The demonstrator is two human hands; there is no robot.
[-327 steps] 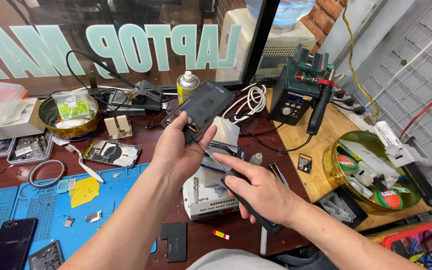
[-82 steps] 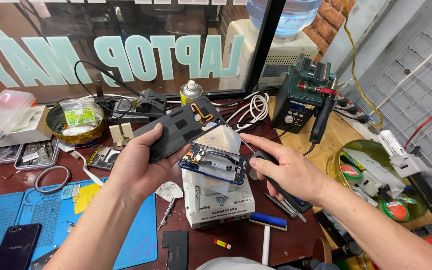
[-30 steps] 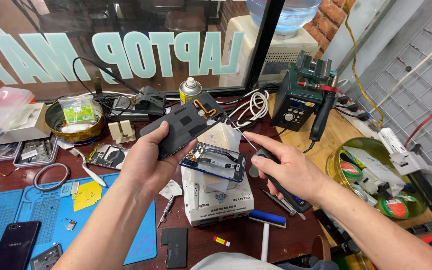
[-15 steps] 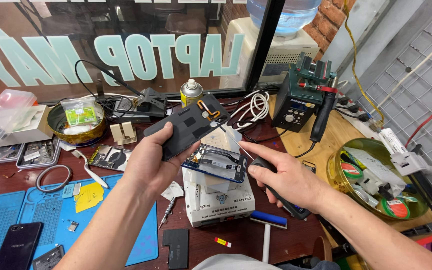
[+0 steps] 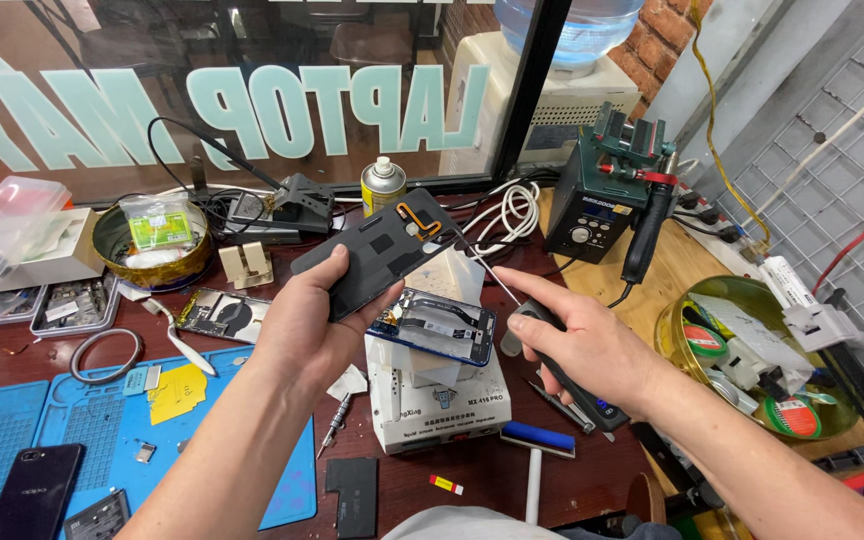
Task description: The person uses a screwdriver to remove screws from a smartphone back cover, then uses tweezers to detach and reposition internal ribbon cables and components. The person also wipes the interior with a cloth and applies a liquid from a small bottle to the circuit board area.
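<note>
While both hands work above a crowded bench, the risks list as follows.

Left hand [image 5: 317,325]: closed around a dark back cover [image 5: 377,250], held tilted above the bench, inner side up, with an orange flex strip near its top edge.

Right hand [image 5: 582,345]: closed around the black handle of a screwdriver [image 5: 497,280], index finger stretched along it; the thin shaft points at the cover's upper right corner, by the strip.

Open phone [image 5: 432,325]: lies face down on a white box [image 5: 437,410], just below the cover, boards exposed.

Risk, slip: tip could skid off and scratch the cover or tear the strip, likely if pressed at a slant.

Risk, drop: cover is pinched by its lower half only; a hard push from the tool could lever it out, onto the phone.

Risk, loose screw: any freed part could fall among the clutter and be lost.

Risk, elbow room: right forearm passes near a green bowl [image 5: 687,330] of tape rolls and a soldering station [image 5: 592,205]; a wide swing could knock them.

Nearby: spray can [image 5: 382,185], blue mat [image 5: 102,440], second phone [image 5: 37,490], tweezers [image 5: 337,425].
</note>
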